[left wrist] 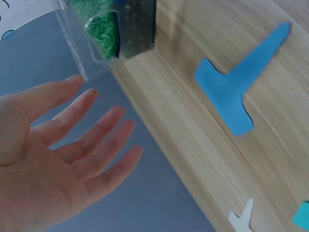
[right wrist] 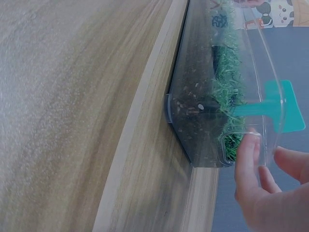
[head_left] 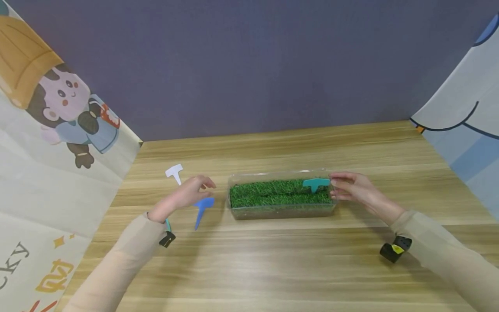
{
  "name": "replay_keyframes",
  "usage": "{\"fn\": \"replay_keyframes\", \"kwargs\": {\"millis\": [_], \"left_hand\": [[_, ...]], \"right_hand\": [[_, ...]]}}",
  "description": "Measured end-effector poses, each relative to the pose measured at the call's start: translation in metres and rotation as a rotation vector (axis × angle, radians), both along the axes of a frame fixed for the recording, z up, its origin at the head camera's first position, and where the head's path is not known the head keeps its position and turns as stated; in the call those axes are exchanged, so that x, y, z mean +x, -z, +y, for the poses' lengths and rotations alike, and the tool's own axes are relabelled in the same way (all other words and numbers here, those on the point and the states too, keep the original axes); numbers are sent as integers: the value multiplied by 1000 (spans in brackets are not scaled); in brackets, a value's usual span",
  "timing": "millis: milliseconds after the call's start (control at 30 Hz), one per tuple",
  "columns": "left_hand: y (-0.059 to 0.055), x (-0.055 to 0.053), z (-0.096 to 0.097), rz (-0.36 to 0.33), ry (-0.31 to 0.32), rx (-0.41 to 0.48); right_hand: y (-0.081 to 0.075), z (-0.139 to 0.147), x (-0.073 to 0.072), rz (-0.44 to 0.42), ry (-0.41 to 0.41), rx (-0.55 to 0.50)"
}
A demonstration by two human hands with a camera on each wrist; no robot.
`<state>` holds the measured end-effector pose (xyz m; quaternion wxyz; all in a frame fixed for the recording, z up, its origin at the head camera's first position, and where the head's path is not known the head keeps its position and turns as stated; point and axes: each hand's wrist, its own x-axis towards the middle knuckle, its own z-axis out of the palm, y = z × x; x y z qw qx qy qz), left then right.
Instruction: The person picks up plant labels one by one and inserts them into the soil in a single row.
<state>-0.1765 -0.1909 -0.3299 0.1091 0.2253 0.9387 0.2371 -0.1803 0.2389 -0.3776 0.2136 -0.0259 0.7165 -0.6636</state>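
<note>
Clear container stands on the wooden table, centred between the hands, with artificial grass inside; teal tag stands upright in the grass near the right end; right hand is at the right end wall, fingers bent, whether pinching the wall cannot be told; left hand hovers, fingers spread apart, near blue tag; white tag lies beyond it.
</note>
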Motion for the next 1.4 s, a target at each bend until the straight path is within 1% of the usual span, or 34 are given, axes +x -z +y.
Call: {"fn": "replay_keyframes", "kwargs": {"millis": [100,300,467,700,833,967,1233,1400], "left_hand": [[2,-2,-4,-12,16,-34],[9,-4,-12,-40,38,-74],[13,-5,-15,-67,62,-120],[16,-4,-18,-100,56,-177],[19,-4,-21,-100,67,-191],[22,-5,-24,-105,65,-194],[27,-7,-27,-85,55,-215],[30,-8,-28,-82,57,-235]], "right_hand": [[-1,0,0,4,-3,1],[-1,0,1,6,-2,3],[0,0,1,0,2,6],[-2,0,1,-3,-1,9],[-1,0,1,0,-11,10],[-1,0,1,-2,-14,8],[-1,0,1,16,-26,-4],[-2,0,1,14,-24,1]]}}
